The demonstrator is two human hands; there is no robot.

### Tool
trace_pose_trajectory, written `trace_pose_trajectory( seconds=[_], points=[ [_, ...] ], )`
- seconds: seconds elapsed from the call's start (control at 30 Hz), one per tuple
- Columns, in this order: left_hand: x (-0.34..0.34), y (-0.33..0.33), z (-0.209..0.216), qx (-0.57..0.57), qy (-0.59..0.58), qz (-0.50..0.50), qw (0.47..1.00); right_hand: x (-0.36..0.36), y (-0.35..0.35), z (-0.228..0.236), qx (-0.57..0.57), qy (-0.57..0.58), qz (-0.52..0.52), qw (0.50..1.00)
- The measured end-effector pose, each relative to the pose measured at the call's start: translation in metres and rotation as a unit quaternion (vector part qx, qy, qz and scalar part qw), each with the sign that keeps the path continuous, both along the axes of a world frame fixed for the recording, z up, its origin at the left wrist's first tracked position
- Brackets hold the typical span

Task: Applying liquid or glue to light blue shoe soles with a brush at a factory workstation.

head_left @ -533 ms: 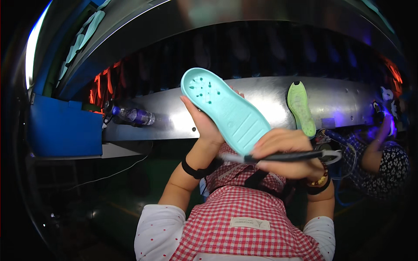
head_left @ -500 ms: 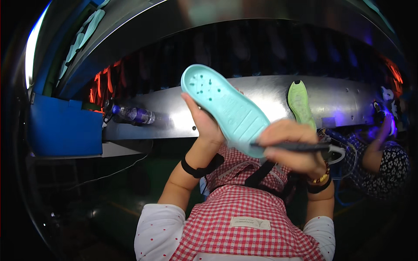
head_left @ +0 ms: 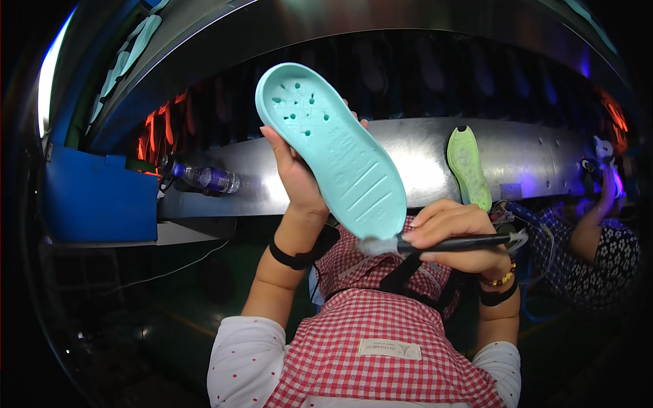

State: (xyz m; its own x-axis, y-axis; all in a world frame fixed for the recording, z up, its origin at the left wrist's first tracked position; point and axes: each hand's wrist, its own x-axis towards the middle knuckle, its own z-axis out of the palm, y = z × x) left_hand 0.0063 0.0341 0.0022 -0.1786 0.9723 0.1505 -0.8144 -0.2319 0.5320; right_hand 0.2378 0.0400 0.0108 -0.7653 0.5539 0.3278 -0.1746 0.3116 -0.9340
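A light turquoise shoe sole [head_left: 347,156] is held up at a tilt in my left hand [head_left: 292,173]. The thumb lies along its left edge, and fingertips show past its right edge. Small holes dot its upper, rounded end, and grooved bars cross the lower half. My right hand [head_left: 462,238] is closed round a brush [head_left: 469,243] with a dark handle. Its pale bristles are at the sole's lower end; whether they touch it I cannot tell. A lime green shoe sole [head_left: 469,166] lies on the metal bench [head_left: 272,190] beyond my right hand.
A plastic bottle [head_left: 211,179] lies on its side at the bench's left, near a blue box [head_left: 102,197]. Behind the bench, more soles stand in a dark machine opening with orange glowing parts [head_left: 160,132]. At right, a co-worker's arm [head_left: 592,217] reaches toward the bench.
The turquoise sole has moved up and left with my left hand and is turned more upright. The brush has shifted slightly down and left, to the sole's lower edge.
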Motion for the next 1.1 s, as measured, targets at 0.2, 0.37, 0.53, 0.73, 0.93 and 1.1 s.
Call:
trace_pose_trajectory(
  seconds=[0.2,0.37,0.53,0.73,0.93,1.1],
  points=[
    [-0.001,0.003,0.03,-0.023,0.008,0.029,0.999,-0.01,0.006,-0.016,-0.28,0.174,-0.029,0.944],
    [0.035,-0.034,0.017,-0.063,-0.051,-0.019,0.996,-0.028,-0.016,-0.008,-0.415,0.257,-0.065,0.87],
    [0.037,-0.03,-0.001,-0.051,0.015,-0.059,0.997,-0.025,-0.031,-0.002,-0.257,0.111,-0.111,0.954],
    [0.028,-0.026,-0.01,-0.029,-0.033,-0.1,0.994,-0.025,-0.016,0.006,-0.188,0.069,-0.113,0.973],
    [0.027,-0.024,-0.007,-0.05,-0.019,-0.092,0.994,-0.016,-0.003,0.014,-0.121,0.042,-0.139,0.982],
    [0.023,-0.024,-0.003,-0.042,0.002,-0.12,0.992,-0.013,0.006,0.017,0.017,0.0,-0.025,1.0]
  ],
)
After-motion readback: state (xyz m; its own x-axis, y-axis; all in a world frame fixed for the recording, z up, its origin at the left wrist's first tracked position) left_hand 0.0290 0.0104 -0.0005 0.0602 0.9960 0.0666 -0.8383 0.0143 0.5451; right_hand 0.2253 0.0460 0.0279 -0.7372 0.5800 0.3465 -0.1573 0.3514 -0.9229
